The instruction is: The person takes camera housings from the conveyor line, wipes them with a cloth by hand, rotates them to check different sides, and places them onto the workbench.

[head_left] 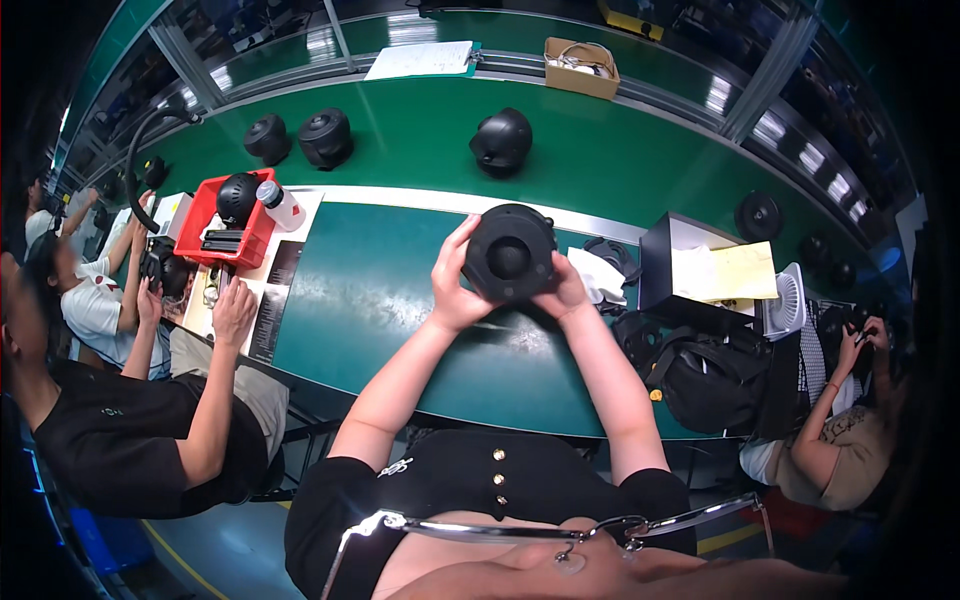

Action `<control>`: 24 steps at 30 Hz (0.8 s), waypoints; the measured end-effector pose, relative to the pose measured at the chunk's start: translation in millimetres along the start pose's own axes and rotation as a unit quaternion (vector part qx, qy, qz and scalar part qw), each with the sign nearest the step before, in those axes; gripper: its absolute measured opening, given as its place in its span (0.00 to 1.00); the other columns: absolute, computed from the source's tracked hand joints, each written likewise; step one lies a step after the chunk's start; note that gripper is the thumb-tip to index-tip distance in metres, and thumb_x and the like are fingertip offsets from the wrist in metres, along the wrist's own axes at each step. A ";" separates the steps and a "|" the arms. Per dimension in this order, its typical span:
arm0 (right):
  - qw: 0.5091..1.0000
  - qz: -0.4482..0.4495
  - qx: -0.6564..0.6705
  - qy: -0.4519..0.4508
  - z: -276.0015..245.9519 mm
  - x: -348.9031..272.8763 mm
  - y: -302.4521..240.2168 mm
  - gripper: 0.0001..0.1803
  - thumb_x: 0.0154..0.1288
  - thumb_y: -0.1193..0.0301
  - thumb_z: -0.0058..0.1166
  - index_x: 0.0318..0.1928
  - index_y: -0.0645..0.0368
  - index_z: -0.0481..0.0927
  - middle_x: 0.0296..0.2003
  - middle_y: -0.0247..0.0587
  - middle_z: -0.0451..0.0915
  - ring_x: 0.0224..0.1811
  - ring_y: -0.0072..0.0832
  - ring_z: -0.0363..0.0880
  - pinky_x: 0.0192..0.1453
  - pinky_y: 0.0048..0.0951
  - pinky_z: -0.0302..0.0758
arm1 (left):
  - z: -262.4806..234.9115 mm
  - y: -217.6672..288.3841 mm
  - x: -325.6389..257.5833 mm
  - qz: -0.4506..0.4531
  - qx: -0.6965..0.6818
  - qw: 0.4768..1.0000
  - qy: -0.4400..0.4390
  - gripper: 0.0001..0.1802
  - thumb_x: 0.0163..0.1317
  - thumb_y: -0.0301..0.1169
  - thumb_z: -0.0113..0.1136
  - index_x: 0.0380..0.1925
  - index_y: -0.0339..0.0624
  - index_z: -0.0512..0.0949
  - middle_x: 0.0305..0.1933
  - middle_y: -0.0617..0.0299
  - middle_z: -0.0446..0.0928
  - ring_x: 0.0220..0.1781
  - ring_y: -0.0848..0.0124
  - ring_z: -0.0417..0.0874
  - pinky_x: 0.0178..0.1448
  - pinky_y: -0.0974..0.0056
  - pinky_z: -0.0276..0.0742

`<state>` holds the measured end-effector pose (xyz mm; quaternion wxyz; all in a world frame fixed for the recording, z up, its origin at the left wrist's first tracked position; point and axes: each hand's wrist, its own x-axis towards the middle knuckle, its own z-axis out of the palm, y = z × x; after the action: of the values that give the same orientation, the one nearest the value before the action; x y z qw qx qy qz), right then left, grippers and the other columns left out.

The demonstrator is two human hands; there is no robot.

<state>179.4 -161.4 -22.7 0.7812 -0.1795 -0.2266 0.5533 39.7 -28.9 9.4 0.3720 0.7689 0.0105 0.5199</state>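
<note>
A round black dome-shaped housing (509,254) is held up over the green work mat (370,300), its round face turned toward me. My left hand (455,285) grips its left side with the thumb up along the rim. My right hand (565,292) cups it from the lower right. Both forearms rise from the lower edge toward it.
A conveyor belt (600,160) behind the mat carries more black housings (502,140) (325,137). A red bin (228,220) with a bottle (278,205) stands at left. A black box with papers (710,270) and a black bag (715,375) sit at right. Co-workers sit on both sides.
</note>
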 end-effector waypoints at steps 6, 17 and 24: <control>0.644 -0.122 -0.708 0.263 2.8 -16.7 -68.2 0.25 0.55 0.64 0.70 0.52 0.61 0.83 0.46 0.43 0.86 0.43 0.36 0.86 0.47 0.34 0.80 | -4.1 -20.5 -2.7 0.007 0.041 0.998 0.052 0.32 0.37 0.31 0.80 0.47 0.40 0.79 0.67 0.44 0.70 0.71 0.42 0.69 0.71 0.45 0.68; 0.591 -0.316 -0.691 0.271 10.4 -22.7 -37.5 0.07 0.57 0.82 0.60 0.37 0.61 0.86 0.36 0.45 0.82 0.37 0.44 0.81 0.42 0.37 0.78 | 6.0 -24.1 -10.4 0.017 0.023 0.999 -0.018 0.28 0.36 0.30 0.79 0.43 0.45 0.81 0.69 0.49 0.69 0.73 0.41 0.65 0.73 0.43 0.64; 0.487 -0.402 -0.772 0.076 62.5 -4.7 -28.6 0.19 0.50 0.85 0.60 0.44 0.59 0.85 0.38 0.43 0.81 0.40 0.41 0.80 0.43 0.37 0.79 | 13.6 -26.0 -15.8 0.008 -0.004 0.997 -0.070 0.24 0.38 0.34 0.78 0.37 0.44 0.78 0.67 0.49 0.71 0.74 0.40 0.63 0.74 0.37 0.54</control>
<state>165.9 -173.2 43.8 0.4813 -0.6411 -0.5504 -0.2331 53.1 -24.0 -20.8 0.3704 0.8023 -0.0240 0.4675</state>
